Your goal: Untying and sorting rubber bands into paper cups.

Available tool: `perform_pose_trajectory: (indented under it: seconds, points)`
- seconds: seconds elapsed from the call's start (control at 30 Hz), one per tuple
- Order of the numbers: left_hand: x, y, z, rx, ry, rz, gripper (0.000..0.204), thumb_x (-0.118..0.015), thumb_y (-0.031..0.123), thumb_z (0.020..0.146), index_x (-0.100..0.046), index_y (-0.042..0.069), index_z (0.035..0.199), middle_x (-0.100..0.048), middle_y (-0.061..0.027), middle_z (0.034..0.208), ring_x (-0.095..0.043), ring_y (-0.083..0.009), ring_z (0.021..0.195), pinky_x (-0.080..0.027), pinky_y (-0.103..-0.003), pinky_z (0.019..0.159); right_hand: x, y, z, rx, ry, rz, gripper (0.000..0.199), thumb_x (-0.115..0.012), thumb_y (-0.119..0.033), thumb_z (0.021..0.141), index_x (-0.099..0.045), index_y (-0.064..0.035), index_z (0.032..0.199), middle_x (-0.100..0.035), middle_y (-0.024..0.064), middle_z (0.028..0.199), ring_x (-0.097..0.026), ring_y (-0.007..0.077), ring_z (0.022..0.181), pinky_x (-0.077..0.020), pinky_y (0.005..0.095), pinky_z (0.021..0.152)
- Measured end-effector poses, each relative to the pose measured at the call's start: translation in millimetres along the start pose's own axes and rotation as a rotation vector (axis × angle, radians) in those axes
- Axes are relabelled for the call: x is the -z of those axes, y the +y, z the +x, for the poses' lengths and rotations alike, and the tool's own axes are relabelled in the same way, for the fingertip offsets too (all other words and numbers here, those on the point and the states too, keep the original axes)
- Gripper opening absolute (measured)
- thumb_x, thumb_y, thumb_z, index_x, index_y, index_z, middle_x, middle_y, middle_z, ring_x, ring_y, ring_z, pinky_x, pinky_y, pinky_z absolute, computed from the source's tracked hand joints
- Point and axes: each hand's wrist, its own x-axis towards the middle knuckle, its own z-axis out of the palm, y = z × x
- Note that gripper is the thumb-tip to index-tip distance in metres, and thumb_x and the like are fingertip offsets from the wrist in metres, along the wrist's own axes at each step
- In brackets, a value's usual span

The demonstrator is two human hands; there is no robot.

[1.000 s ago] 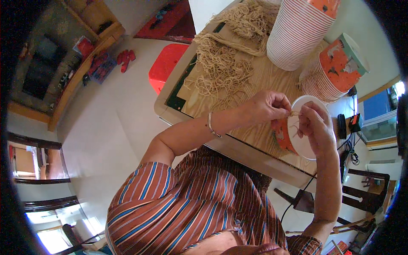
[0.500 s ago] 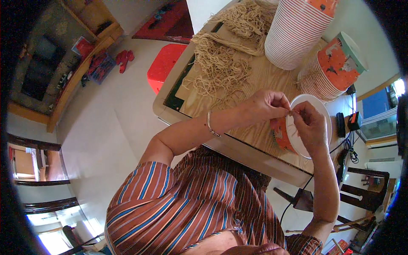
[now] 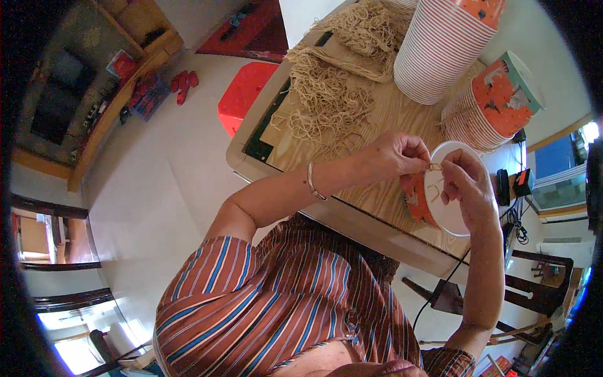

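Note:
My left hand and my right hand meet over the mouth of an orange paper bucket with a white inside. Thumb and forefinger of each hand pinch a short tan cord, which forms a small loop between the fingertips. A loose part of the cord hangs in front of the bucket's white inside. The bucket stands near the table's front edge, below both hands. To the left of it lies a large heap of tan cords.
A tall stack of striped-edge paper buckets stands at the back, with a shorter stack topped by an orange and green bucket beside it. Black cables hang at the right. A red stool is left of the wooden table.
My right hand has moved slightly right, away from my left fingertips. A small cord loop now shows between them. My left hand has hardly moved.

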Motion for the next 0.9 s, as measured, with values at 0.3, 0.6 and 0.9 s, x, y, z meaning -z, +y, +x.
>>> perform_pose_trajectory:
  seconds: [0.3, 0.6, 0.9]
  points:
    - [1.5, -3.9, 0.5, -0.006, -0.018, -0.012, 0.014, -0.062, 0.013, 0.088, -0.059, 0.003, 0.096, -0.061, -0.0011, 0.076, -0.057, -0.0073, 0.061, -0.049, -0.023, 0.05, -12.5, 3.0, 2.7, 0.128, 0.066, -0.473, 0.014, -0.067, -0.015, 0.084, -0.06, -0.0024, 0.083, -0.059, 0.0003, 0.07, -0.052, 0.0056, 0.061, -0.0436, 0.0234, 0.055]
    - [-1.0, -0.2, 1.0, -0.021, -0.009, 0.023, 0.012, -0.058, 0.005, 0.086, -0.058, -0.003, 0.094, -0.062, -0.0055, 0.08, -0.062, -0.012, 0.062, -0.054, -0.026, 0.053, -2.9, 1.8, 0.2, -0.069, 0.009, 0.089, 0.015, -0.06, -0.018, 0.086, -0.059, -0.0037, 0.082, -0.048, -0.0016, 0.061, -0.044, 0.0063, 0.05, -0.0408, 0.0249, 0.045]
    - [0.9, -2.9, 2.7, 0.022, -0.028, -0.038, 0.01, -0.058, 0.006, 0.087, -0.057, -0.002, 0.093, -0.063, -0.0047, 0.078, -0.064, -0.0128, 0.064, -0.054, -0.025, 0.053, -4.9, -4.0, -1.7, -0.079, 0.065, 0.124, 0.02, -0.059, -0.023, 0.089, -0.058, -0.0043, 0.081, -0.048, -0.002, 0.063, -0.043, 0.006, 0.05, -0.0392, 0.0234, 0.044]
